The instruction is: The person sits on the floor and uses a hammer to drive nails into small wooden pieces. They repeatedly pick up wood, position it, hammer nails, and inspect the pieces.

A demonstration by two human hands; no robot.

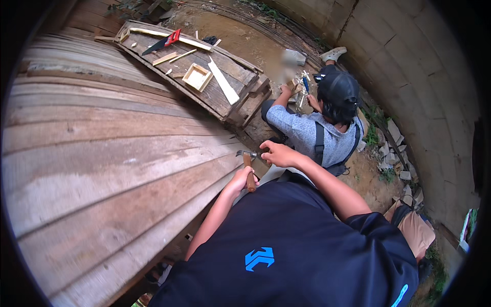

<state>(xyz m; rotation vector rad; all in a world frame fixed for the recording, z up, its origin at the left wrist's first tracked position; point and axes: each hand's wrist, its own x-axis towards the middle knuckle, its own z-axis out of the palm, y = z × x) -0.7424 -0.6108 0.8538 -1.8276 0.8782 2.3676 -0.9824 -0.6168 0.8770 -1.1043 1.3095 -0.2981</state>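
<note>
My left hand (239, 180) is wrapped around the brown wooden handle of a claw hammer (249, 174). The hammer's metal head points left over the right edge of a wide, weathered plank surface (112, 153). My right hand (280, 153) sits just right of the hammer head with its fingers curled. Whether it pinches something small is not visible. Both forearms rise from my dark blue shirt at the bottom.
Another person (317, 128) in a grey shirt and black cap crouches on the dirt beyond my hands, handling small wood pieces. Behind lies a plank platform (225, 66) with a red-handled saw (163, 42), a small wooden frame (197, 77) and wood strips. A concrete wall (409, 77) curves along the right.
</note>
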